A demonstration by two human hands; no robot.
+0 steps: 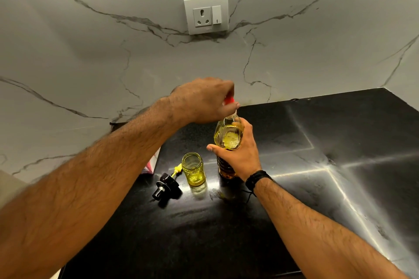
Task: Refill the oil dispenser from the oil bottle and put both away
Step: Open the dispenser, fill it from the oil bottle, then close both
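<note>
My right grip (238, 154) wraps the oil bottle (227, 136) mid-table (340, 165); my left grip (204, 99) pinches its red cap (229, 99). The dispenser jar (193, 169) stands open, nearly empty, just beside; pouring and storing remain.

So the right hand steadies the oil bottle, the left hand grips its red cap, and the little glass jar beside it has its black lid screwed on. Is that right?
Not quite. The head view shows the glass jar open, its black lid lying on the counter beside it. The rest holds: the right hand steadies the oil bottle and the left hand grips its red cap.
</note>
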